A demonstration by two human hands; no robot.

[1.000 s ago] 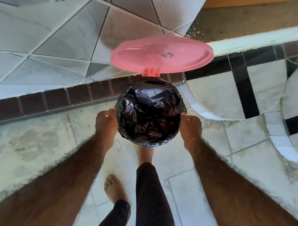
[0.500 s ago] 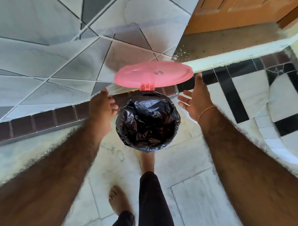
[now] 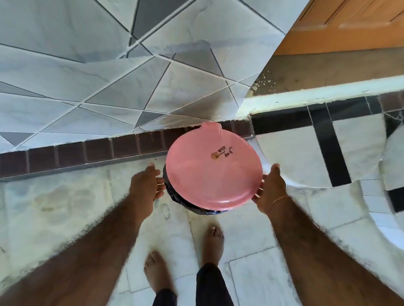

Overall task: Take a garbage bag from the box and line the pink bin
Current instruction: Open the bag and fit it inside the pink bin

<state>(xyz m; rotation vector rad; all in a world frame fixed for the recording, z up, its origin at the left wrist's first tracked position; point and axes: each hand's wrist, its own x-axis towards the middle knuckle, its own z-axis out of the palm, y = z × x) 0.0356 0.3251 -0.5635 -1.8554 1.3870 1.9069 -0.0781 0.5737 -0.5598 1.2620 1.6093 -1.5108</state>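
On the floor (image 3: 57, 205) by the wall (image 3: 84, 80), the bag (image 3: 200, 210) shows under the closed lid (image 3: 215, 171), left hand (image 3: 145, 185) and right hand (image 3: 270, 192) rest relaxed beside it, and a nudge may pull the bag loose.

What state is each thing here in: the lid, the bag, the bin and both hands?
pink lid: down over the bin's mouth; whether fully seated is unclear.
black garbage bag: in the bin, its edge showing below the lid at the left and front.
pink bin: hidden under lid and bag.
left hand: beside the bag's left edge, fingers loosely curled; contact unclear.
right hand: fingers at the lid's right edge; grip unclear.
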